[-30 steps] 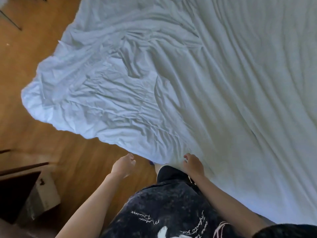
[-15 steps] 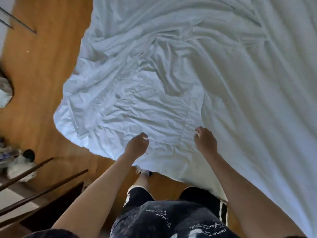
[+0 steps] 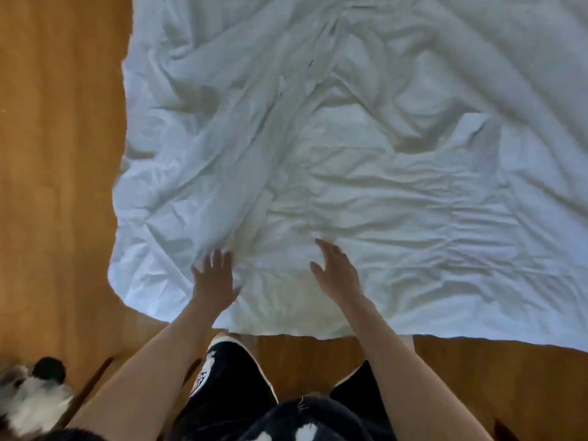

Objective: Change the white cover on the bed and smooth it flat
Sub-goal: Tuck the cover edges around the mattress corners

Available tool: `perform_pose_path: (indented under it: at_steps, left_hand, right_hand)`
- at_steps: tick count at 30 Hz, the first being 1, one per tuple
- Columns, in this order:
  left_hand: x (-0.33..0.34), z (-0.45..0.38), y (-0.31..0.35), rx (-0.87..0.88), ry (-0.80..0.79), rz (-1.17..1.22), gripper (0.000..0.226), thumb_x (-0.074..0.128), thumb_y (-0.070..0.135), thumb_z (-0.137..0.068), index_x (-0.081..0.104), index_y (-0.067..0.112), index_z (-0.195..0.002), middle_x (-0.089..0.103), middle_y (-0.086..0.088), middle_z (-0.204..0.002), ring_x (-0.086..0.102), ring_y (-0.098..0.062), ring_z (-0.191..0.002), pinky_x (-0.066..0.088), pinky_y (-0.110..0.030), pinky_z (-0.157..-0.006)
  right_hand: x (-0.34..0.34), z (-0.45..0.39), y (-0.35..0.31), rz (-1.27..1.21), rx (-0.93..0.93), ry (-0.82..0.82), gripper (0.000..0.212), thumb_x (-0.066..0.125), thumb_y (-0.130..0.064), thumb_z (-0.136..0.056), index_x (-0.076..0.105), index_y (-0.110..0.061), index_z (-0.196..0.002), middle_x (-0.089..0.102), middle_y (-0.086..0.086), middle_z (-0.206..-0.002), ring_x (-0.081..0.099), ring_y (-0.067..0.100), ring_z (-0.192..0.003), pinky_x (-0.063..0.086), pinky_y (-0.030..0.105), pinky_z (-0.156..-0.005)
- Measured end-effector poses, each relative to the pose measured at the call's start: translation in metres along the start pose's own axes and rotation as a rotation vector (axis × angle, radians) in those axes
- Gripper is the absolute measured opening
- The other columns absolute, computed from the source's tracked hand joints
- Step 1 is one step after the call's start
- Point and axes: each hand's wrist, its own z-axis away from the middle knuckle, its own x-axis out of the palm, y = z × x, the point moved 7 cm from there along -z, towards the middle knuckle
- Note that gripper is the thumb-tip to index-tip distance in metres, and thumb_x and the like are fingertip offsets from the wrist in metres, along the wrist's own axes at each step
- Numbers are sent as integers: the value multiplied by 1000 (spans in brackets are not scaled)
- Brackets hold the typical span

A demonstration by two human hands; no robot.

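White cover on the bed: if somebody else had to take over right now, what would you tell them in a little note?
Left hand: open, fingers spread flat on the white cover near its front edge.
Right hand: open, flat on the cover beside it; no grip on the cloth.
Cover: spread over the bed, its left corner hanging out over the wooden floor.
Done: cover laid out.
Left: it is creased all over; smooth outward from the hands and square up the corner.
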Motion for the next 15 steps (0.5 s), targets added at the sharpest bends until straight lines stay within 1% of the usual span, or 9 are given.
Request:
perform_pose_path:
  at_steps: [1, 2, 4, 5, 6, 8, 11, 13, 15]
  left_hand:
    - [11, -6, -10, 0, 7, 3, 86, 47, 56, -92, 8, 8, -153, 12, -18, -158, 18, -37, -144, 30, -57, -107]
    - [18, -11, -15, 22, 27, 25, 84, 53, 51, -91, 17, 3, -150, 23, -22, -153, 27, -41, -139, 37, -58, -100]
    - [20, -17, -17, 100, 132, 82, 63, 71, 18, -80, 46, -4, -133, 49, -28, -127, 52, -46, -115, 54, -53, -74]
    - [13, -15, -19, 139, 208, 147, 51, 69, 1, -76, 53, -4, -124, 55, -27, -118, 58, -45, -104, 56, -50, -65]
    - [7, -13, -23, 159, 204, 176, 45, 62, -6, -78, 55, 0, -122, 57, -23, -116, 61, -42, -100, 56, -46, -65]
    - [-9, -3, -37, 194, 276, 119, 39, 51, -5, -86, 52, 7, -124, 61, -13, -112, 65, -30, -93, 52, -37, -67]
    - [-23, 27, -56, 273, 354, 128, 34, 59, -9, -76, 61, 3, -108, 64, -12, -84, 66, -31, -73, 51, -36, -56]
    - [-29, 58, -60, 373, 382, 185, 34, 58, -10, -75, 63, 2, -107, 64, -14, -81, 66, -35, -74, 51, -38, -57]
    - [-29, 90, -57, 481, 370, 112, 35, 53, -3, -83, 61, 7, -116, 66, -13, -91, 65, -32, -83, 47, -33, -64]
  right_hand:
    - [20, 4, -12, -103, 51, 36, 54, 43, -32, -100, 25, -25, -151, 28, 0, -155, 33, 19, -139, 33, 36, -108]
    - [38, 10, -22, -188, 89, 65, 52, 43, -32, -100, 28, -24, -149, 33, 0, -152, 38, 19, -136, 34, 34, -106]
    - [73, 19, -38, -267, 127, 77, 49, 43, -31, -100, 32, -24, -147, 38, 0, -148, 45, 18, -129, 37, 32, -102]
    - [86, 24, -43, -293, 154, 71, 47, 43, -31, -100, 34, -24, -146, 40, 0, -146, 47, 18, -127, 38, 32, -101]
    - [98, 29, -46, -316, 187, 66, 45, 43, -30, -100, 37, -23, -145, 41, 0, -145, 49, 17, -125, 40, 32, -100]
    - [117, 39, -55, -336, 225, 61, 41, 43, -29, -100, 41, -23, -140, 47, 0, -141, 52, 18, -121, 41, 31, -95]
    - [129, 50, -74, -408, 249, 68, 37, 43, -31, -100, 46, -22, -135, 57, 2, -131, 56, 19, -116, 46, 33, -93]
    - [132, 56, -93, -534, 285, 80, 40, 44, -40, -99, 48, -20, -133, 61, 3, -126, 58, 21, -112, 47, 36, -95]
    - [136, 63, -113, -695, 331, 109, 50, 42, -53, -96, 51, -18, -131, 64, 3, -120, 60, 22, -109, 49, 41, -95]
